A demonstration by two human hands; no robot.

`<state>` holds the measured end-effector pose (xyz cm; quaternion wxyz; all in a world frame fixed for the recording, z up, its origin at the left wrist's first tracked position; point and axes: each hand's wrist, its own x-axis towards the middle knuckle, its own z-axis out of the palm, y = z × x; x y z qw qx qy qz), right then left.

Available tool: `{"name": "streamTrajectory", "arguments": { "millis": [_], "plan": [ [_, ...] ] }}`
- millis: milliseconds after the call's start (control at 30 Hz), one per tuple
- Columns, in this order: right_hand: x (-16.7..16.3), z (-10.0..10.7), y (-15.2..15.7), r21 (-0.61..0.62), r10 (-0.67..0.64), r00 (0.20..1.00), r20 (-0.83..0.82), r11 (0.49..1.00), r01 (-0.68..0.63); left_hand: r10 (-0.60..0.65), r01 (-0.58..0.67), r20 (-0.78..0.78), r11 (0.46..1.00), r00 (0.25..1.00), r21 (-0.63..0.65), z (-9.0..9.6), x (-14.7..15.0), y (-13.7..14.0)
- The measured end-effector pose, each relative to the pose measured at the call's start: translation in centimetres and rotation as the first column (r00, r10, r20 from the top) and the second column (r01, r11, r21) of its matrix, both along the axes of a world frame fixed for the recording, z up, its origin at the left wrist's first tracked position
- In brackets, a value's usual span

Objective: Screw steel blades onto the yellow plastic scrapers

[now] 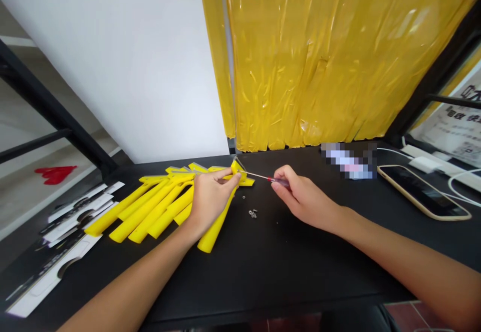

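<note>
My left hand [210, 194] is closed around the head of a yellow-handled tool [216, 226], whose thick handle slants down toward me. Thumb and fingertips pinch it near a small metal piece at its top. A screwdriver [280, 181] with a dark reddish handle is gripped in my right hand [300, 196]. Its thin shaft points left, and the tip meets the tool's head beside my left thumb. Whether the tip sits in a screw is too small to tell. Just below, loose small nuts and screws [253, 213] lie on the black table [285, 267].
Several more yellow-handled tools [150, 206] lie in a row at left. Beyond them are white-and-black cardboard sleeves [75, 221] and a red item [56, 174]. To the right sit a phone [424, 191], white cables and a blurred-out item [349, 161]. Yellow plastic sheeting [308, 61] hangs behind.
</note>
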<state>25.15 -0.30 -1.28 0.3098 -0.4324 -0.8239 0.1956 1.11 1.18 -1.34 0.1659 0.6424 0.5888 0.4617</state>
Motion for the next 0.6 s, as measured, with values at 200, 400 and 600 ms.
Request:
{"name": "streamTrajectory", "arguments": {
  "millis": [200, 400, 600],
  "plan": [
    [0.5, -0.1, 0.8, 0.043, -0.067, 0.995, -0.072, 0.997, 0.071, -0.038, 0.038, -0.010, 0.999, 0.999, 0.015, -0.3, 0.0, 0.1],
    [0.3, -0.4, 0.8, -0.015, -0.075, 0.991, -0.108, 0.997, 0.074, -0.061, 0.073, -0.097, 0.990, 0.993, 0.124, -0.3, 0.0, 0.0],
    [0.1, 0.2, 0.2, 0.024, -0.086, 0.983, -0.164, 0.996, 0.091, -0.142, 0.145, -0.049, 0.986, 0.989, 0.083, -0.3, 0.2, -0.4]
  ]
}}
